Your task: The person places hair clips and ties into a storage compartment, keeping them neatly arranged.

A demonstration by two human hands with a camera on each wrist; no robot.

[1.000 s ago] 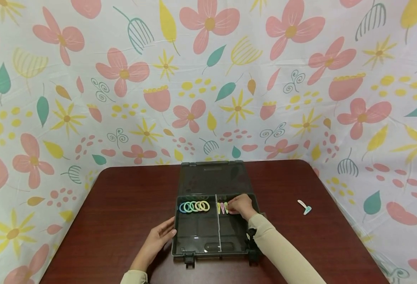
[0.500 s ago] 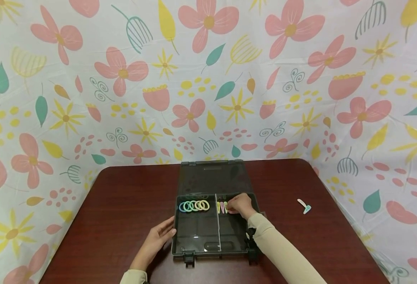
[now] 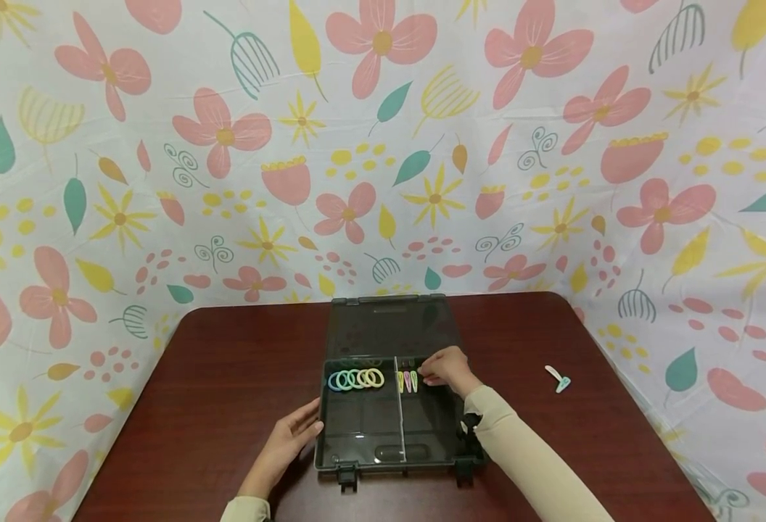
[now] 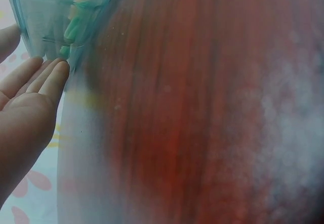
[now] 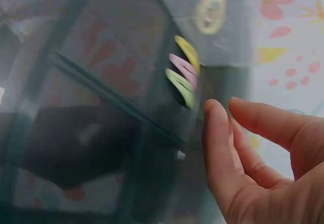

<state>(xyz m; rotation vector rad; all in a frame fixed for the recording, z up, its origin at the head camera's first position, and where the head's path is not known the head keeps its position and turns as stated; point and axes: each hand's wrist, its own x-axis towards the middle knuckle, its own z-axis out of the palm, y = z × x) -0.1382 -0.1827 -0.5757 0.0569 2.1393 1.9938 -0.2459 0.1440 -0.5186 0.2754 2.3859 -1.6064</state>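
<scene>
A dark see-through plastic box (image 3: pixel 363 417) lies with its lid (image 3: pixel 392 326) folded back. Its far left part holds a row of several pastel ring-shaped hair ties (image 3: pixel 357 379). Right of the white divider (image 3: pixel 400 417), three snap hair clips (image 3: pixel 408 382) in yellow, pink and green stand side by side. My right hand (image 3: pixel 450 368) hovers just right of the clips; the right wrist view shows its thumb (image 5: pixel 263 118) and forefinger slightly parted, with nothing between. My left hand (image 3: pixel 285 438) rests against the box's left wall with fairly straight fingers (image 4: pixel 53 80).
Another hair clip (image 3: pixel 559 380), white and light blue, lies on the brown table (image 3: pixel 226 377) to the right of the box. Two latches (image 3: pixel 347 478) stick out from the box's front edge. A flowered cloth (image 3: pixel 383 181) hangs behind the table.
My right hand has drawn back slightly up and right from the green clip, leaving all three clips uncovered. The left hand and the box have stayed put.
</scene>
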